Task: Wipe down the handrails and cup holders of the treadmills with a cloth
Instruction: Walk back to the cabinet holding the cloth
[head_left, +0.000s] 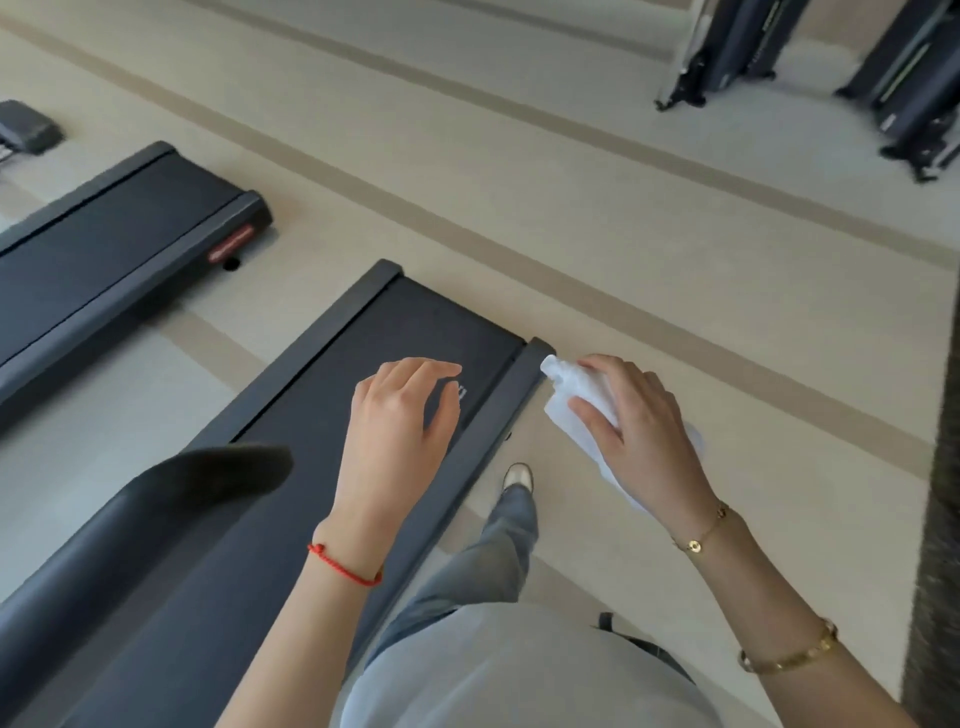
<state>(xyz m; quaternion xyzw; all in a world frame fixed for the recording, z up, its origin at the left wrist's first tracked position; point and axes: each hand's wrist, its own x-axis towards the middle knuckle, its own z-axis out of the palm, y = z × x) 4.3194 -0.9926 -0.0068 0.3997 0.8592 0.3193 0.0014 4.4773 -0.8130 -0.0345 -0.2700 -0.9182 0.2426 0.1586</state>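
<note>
My right hand (631, 415) grips a crumpled white cloth (574, 397) in the air, over the floor just right of the rear corner of a dark treadmill deck (322, 415). My left hand (397, 410) hovers above the deck's belt with fingers loosely bent and holds nothing. A black handrail end (208, 480) of this treadmill juts in at the lower left, left of my left forearm. Neither hand touches the handrail or the deck. No cup holder is visible.
A second treadmill deck (104, 244) lies parallel at the left. Folded machines (737, 47) stand at the far right top. The beige floor (623, 234) has darker stripes. My leg and shoe (518, 475) are on the floor beside the deck. A dark post (935, 519) borders the right edge.
</note>
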